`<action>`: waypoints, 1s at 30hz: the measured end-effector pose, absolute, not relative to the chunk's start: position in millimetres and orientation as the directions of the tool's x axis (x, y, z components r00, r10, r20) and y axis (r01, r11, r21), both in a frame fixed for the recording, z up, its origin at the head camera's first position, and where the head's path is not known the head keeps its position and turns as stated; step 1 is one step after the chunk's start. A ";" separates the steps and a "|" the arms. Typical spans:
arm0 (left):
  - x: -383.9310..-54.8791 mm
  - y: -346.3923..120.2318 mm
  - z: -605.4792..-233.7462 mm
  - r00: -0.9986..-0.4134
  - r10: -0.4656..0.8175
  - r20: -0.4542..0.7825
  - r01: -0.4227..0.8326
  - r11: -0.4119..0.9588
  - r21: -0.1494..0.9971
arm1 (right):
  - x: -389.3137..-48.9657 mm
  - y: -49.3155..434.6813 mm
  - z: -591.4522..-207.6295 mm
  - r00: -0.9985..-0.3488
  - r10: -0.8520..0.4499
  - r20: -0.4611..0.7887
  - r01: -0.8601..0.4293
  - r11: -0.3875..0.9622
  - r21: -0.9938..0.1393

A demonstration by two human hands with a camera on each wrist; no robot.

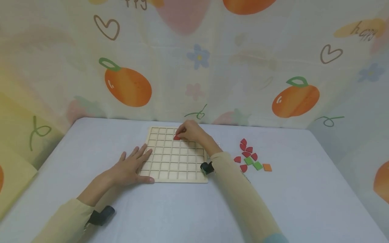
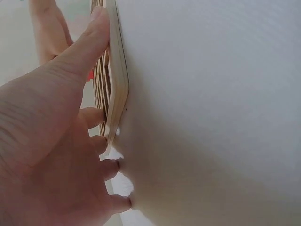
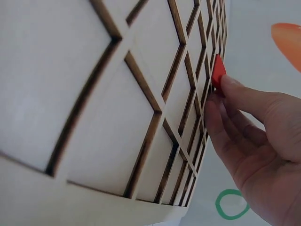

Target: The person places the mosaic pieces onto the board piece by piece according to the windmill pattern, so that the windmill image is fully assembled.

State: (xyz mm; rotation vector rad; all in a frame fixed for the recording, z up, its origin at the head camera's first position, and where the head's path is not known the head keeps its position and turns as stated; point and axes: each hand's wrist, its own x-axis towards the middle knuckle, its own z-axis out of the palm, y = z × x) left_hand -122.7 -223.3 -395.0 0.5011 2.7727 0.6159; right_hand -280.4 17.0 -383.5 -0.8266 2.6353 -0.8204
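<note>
A pale wooden grid board [image 1: 174, 166] with square cells lies flat in the middle of the white table. Over its far rows, my right hand [image 1: 192, 131] pinches a small red quarter-circle tile [image 1: 177, 137] between thumb and fingertips. In the right wrist view the tile [image 3: 218, 72] stands tilted, close over the grid. Spread fingers of my left hand [image 1: 127, 170] rest along the board's left edge, with the thumb at the near left corner. From the left wrist, that thumb [image 2: 87, 44] lies against the board's rim, and two fingertips touch the table.
Right of the board lie several red quarter-circle tiles [image 1: 254, 156], two green square tiles [image 1: 257, 165] and an orange square tile [image 1: 267, 167]. My right forearm partly hides a printed sheet [image 1: 219, 145]. A patterned cloth [image 1: 173, 84] hangs behind the table.
</note>
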 end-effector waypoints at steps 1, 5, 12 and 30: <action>-122.5 -222.8 -394.9 -0.908 0.383 -0.172 0.274 0.851 0.448 | -280.2 17.1 -383.6 -0.802 -0.592 -0.074 -0.448 0.680 -0.581; -121.9 -221.1 -394.0 -0.909 0.381 -0.169 0.274 0.851 0.448 | -280.6 17.1 -384.8 -0.792 -0.607 -0.068 -0.473 0.681 -0.559; -121.4 -220.0 -392.4 -0.910 0.380 -0.163 0.277 0.853 0.443 | -278.0 14.3 -383.0 -0.787 -0.613 -0.072 -0.494 0.696 -0.521; -122.0 -220.8 -394.4 -0.906 0.387 -0.171 0.280 0.851 0.444 | -269.8 52.4 -349.5 -0.809 -0.580 -0.097 -0.476 0.743 -0.471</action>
